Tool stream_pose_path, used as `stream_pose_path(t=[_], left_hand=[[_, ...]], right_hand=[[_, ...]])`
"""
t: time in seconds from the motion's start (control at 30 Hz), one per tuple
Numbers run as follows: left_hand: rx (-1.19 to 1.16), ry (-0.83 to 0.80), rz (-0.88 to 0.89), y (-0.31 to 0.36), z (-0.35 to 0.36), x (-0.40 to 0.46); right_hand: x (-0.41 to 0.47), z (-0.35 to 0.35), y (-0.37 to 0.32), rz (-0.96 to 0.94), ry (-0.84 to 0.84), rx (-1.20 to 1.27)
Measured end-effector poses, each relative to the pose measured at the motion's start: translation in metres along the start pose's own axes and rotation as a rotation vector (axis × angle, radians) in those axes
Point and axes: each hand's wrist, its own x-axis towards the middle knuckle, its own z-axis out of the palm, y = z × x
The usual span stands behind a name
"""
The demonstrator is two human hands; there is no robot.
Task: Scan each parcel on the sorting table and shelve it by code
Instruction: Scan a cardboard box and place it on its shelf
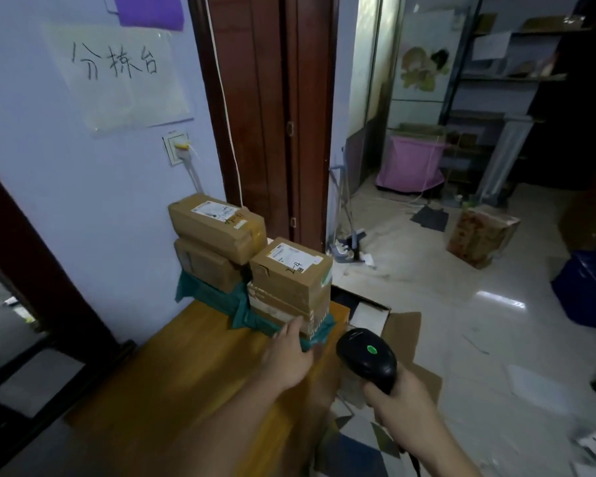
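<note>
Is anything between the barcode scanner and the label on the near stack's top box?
Nothing visible. The barcode scanner in the right hand has open air up to the top box; the left hand sits lower, on the teal bag.

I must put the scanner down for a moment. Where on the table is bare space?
Bare wood lies on the sorting table, between the wall edge and the left hand. The far end is crowded with stacked parcels on teal bags.

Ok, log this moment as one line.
left hand: touching the green bag under the near box stack | right hand: gripping scanner, light green | table: two box stacks
</note>
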Motion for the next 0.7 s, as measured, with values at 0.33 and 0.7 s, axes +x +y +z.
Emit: stream_pose_path(t=[0.33, 0.7], left_hand=[[-1.066, 0.209, -0.617, 0.032, -0.007, 0.129], [-1.296, 0.216, -0.797, 0.015, 0.007, 0.158]], right_hand=[[0.131, -0.036, -0.017, -0.069, -0.235, -0.038], [0.191, -0.035, -0.014, -0.004, -0.236, -0.025]])
